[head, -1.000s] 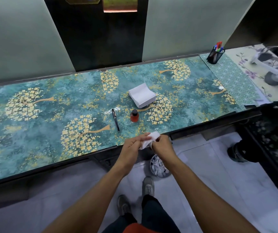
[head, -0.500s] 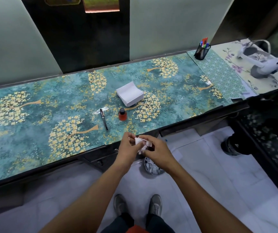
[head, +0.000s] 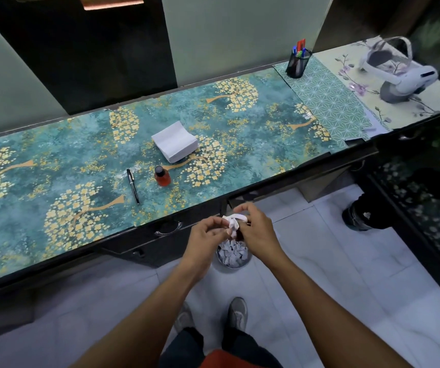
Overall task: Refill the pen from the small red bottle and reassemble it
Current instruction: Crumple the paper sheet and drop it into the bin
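Observation:
A black pen (head: 133,186) lies capped on the teal flowered desk (head: 54,168). Right of it stands the small red bottle (head: 162,176) with its dark cap on. In front of the desk edge, my left hand (head: 205,233) and my right hand (head: 255,228) pinch a crumpled white tissue (head: 233,220) between them. Both hands hover above a small bin (head: 233,257) on the floor that holds several white scraps.
A stack of white tissues (head: 175,142) sits behind the bottle. A black mesh pen holder (head: 297,62) and a white headset (head: 399,73) stand at the far right. A drawer handle (head: 167,229) is below the desk edge. A dark shoe (head: 359,215) is on the floor.
The tissue went from a flat strip to a crumpled wad between my hands. My hands dropped from the desk edge to above the bin, and the view shifted right.

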{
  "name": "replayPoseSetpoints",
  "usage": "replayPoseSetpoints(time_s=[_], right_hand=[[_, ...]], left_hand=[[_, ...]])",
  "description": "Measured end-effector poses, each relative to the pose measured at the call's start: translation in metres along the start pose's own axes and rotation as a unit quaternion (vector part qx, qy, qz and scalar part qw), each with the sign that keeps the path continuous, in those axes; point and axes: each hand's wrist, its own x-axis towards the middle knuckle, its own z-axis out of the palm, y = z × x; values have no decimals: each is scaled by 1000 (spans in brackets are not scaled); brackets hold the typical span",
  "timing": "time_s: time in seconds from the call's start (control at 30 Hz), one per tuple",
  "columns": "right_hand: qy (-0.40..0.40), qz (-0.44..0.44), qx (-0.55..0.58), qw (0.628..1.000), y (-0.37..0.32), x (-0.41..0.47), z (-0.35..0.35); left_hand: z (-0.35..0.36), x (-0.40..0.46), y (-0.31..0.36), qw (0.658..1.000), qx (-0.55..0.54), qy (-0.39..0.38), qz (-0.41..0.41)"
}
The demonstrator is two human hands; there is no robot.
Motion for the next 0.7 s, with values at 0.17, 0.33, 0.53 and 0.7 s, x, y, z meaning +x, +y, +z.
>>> replayPoseSetpoints(time_s=[0.17, 0.33, 0.53, 0.7], right_hand=[[51, -4, 31, 998, 10, -2, -25], [0, -51, 28, 998, 17, -11, -37], [5, -87, 37, 996, 29, -10, -49], [3, -54, 108, 993, 31, 3, -64]], left_hand=[[30, -2, 3, 998, 54, 16, 42], [51, 4, -1, 991, 77, 85, 72], [62, 3, -9, 994, 57, 74, 61], [67, -1, -9, 999, -1, -1, 48]])
